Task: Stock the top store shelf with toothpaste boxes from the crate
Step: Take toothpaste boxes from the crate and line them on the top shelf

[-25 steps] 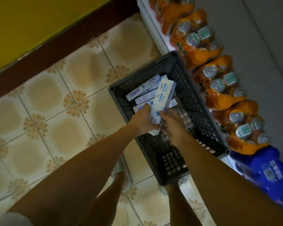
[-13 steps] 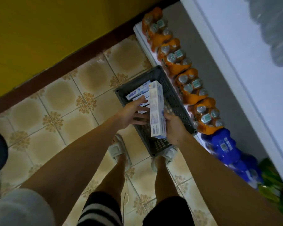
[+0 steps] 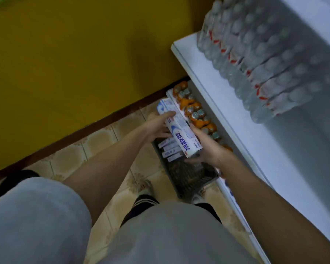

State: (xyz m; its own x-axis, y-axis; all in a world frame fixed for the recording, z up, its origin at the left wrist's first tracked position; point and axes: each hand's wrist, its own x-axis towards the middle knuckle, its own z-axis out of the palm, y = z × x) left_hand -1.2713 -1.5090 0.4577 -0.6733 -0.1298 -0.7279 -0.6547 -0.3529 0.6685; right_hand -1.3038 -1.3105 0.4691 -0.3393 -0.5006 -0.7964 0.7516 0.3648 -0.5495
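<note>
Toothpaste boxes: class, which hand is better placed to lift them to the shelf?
Probably the right hand: it cups the toothpaste boxes from below on the shelf side, while the left hand steadies them.

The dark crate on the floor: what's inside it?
Several toothpaste boxes lie at the far end of the crate; its near end shows bare mesh. The held boxes and right hand cover part.

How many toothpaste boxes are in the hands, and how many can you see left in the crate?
Toothpaste boxes held in the hands: at least 2, the left hand and right hand gripping them together
Toothpaste boxes in the crate: 4 showing; the crate may hide more
Total: 6 seen
</note>
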